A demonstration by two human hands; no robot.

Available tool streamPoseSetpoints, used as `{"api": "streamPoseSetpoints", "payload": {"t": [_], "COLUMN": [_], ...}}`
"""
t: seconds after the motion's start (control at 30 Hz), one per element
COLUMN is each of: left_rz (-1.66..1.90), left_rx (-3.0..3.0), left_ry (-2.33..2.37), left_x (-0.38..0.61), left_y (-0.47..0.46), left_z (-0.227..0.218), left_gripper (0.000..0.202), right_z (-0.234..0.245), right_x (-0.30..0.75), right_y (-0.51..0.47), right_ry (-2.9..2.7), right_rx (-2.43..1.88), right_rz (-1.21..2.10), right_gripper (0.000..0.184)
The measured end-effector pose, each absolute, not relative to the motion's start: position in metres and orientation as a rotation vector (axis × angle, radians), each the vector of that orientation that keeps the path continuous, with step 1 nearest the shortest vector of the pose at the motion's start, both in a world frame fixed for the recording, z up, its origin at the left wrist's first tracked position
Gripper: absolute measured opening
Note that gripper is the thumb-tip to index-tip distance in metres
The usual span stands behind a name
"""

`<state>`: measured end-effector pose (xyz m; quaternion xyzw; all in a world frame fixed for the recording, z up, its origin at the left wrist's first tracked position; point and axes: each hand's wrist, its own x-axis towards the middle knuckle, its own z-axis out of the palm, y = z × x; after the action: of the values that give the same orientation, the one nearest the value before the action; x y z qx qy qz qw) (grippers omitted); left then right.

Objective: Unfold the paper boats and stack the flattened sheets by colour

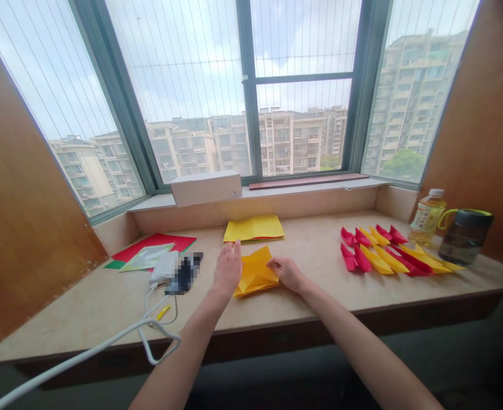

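Observation:
A folded sheet of orange-yellow paper (258, 273) lies on the ledge in front of me, with creased flaps on its upper side. My left hand (229, 266) rests at the paper's left edge, fingers stretched out and pointing away from me. At the right edge, my right hand (289, 273) is closed, thumb and fingers pinching the paper. Just beyond is a stack of yellow paper (254, 228) with some red showing beneath. Off to the right sit several folded paper pieces, pink-red (354, 259) and yellow (377, 261), in two rows.
On the left are red and green sheets (166, 242), a white power bank (164, 267), a blurred dark phone (185, 273), a white cable (85, 353) and a yellow scrap (163, 312). A drink bottle (427, 219) and dark cup (465, 236) stand right. A white box (206, 189) sits by the window.

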<state>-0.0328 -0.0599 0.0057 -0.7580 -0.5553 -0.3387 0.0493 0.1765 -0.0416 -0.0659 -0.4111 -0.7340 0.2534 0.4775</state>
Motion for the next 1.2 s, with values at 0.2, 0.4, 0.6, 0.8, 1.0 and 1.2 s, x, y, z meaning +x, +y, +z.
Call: {"api": "streamPoseSetpoints", "payload": {"t": [0.2,0.4,0.6,0.8,1.0,1.2], "left_rz": [-0.308,-0.331,-0.388,-0.564,-0.727,-0.736], "left_rx": [-2.56,-2.556,-2.811,-2.833,-2.717,-2.678], "left_ry": [-1.378,-1.24,-1.232,-1.426,-1.564,-1.637], "left_x": [-0.017,-0.022,-0.027,-0.037,-0.04,-0.042], "left_y": [-0.073,-0.075,-0.067,-0.057,-0.063,-0.067], "left_z": [-0.013,-0.029,-0.036,-0.048,-0.046,-0.044], "left_gripper": [0.032,0.037,0.034,0.037,0.035,0.036], "right_z": [-0.062,-0.053,-0.049,-0.047,-0.048,-0.052], "right_x": [0.176,0.174,0.17,0.17,0.179,0.185], "right_y": [-0.048,-0.061,-0.066,-0.068,-0.071,-0.065], "right_ry": [-1.946,-2.233,-2.372,-2.41,-2.324,-2.152], "right_rx": [-1.046,-1.092,-1.029,-0.919,-1.03,-1.223], "right_rz": [0.385,-0.055,-0.02,0.019,-0.082,-0.003], "right_gripper": [0.02,0.016,0.024,0.02,0.022,0.029]}}
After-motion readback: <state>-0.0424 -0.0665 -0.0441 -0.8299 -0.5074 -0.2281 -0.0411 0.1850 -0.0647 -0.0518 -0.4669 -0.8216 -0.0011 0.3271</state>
